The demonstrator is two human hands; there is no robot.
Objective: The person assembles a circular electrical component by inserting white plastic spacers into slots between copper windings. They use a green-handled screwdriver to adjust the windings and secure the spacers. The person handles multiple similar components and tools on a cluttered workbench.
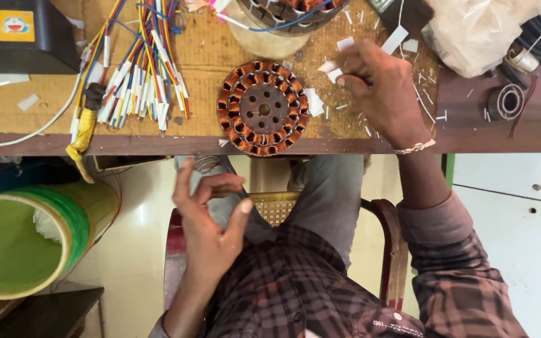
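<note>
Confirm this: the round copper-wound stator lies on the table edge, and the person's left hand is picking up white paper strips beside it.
Wrong hand. In the head view the right hand picks at the white paper strips beside the round copper-wound stator; the left hand hangs open below the table edge.

A bundle of coloured wires [134,75] lies on the surface [26,134]; a green tube [29,235] stands below, beside a black box [23,34].

Looks like a small motor-winding workshop: copper-wound stator [262,107] on the counter [26,116], coloured wire bundle [134,69] left of it, paper scraps [402,37] to its right.
</note>
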